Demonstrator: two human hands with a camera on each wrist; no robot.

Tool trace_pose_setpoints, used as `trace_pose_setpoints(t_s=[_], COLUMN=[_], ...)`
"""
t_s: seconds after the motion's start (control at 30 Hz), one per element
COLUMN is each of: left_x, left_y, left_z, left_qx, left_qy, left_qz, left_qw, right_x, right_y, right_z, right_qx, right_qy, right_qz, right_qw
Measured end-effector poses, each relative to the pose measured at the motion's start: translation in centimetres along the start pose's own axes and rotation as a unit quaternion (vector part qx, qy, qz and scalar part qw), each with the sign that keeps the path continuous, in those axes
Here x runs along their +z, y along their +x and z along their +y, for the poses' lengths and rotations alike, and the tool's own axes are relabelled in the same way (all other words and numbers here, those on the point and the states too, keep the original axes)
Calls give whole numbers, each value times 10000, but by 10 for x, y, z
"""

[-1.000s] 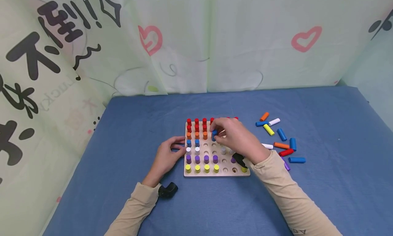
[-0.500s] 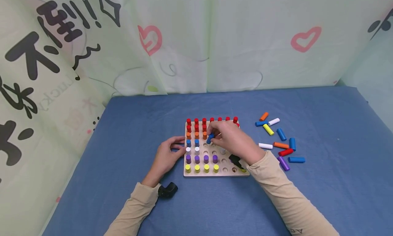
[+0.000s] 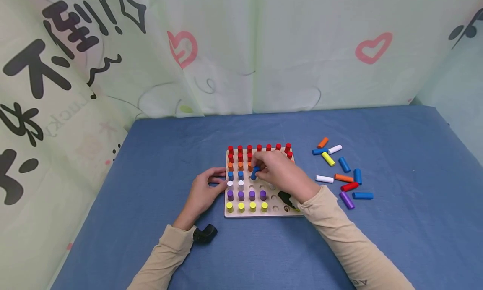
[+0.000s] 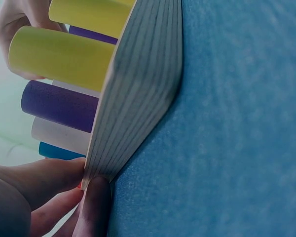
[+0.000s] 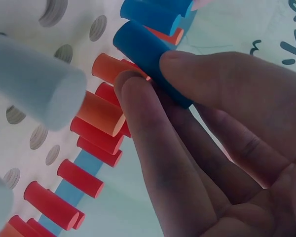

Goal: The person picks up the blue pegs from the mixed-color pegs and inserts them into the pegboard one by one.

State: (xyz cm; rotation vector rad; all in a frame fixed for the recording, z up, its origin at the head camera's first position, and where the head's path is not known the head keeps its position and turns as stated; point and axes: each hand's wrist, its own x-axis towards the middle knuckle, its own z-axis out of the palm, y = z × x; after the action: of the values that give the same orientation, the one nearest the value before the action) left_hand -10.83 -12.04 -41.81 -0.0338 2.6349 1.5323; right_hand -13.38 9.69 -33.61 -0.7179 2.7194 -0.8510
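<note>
Blue peg [image 3: 255, 172] pinched in right hand [image 3: 279, 174], tilted over board [image 3: 264, 213] holes. Could jam or knock orange pegs [image 5: 101, 111] just beyond fingertips if lowered askew. Left hand [image 3: 203, 193] grips board edge. Right wrist view shows thumb-finger pinch; head view alone shows loose pegs [image 3: 341, 172] well right on desk [image 3: 396, 239].

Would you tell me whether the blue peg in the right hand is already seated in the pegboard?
Not yet: the blue peg is tilted, pinched by the right hand above the pegboard.
</note>
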Motion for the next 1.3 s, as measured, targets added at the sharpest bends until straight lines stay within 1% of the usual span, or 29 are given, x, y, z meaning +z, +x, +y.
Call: trace_pose_setpoints(t_s=[0.33,0.67,0.97,1.3], left_x=[0,-1,0,0], left_y=[0,-1,-1,0], left_z=[-2,0,1,0], left_qx=[50,-21,-45,-58], left_qy=[-21,-15,-17,-27], left_qz=[-12,-31,-54,-47], left_qw=[10000,10000,10000,10000], right_x=[3,7,9,9], right_y=[6,7,7,8], right_z=[-3,-1,0,1], right_qx=[47,82,105,-20], right_qy=[-155,-349,-380,-343], right_qz=[-199,-264,-235,-181], right_qw=[9997,9990,9989,9992])
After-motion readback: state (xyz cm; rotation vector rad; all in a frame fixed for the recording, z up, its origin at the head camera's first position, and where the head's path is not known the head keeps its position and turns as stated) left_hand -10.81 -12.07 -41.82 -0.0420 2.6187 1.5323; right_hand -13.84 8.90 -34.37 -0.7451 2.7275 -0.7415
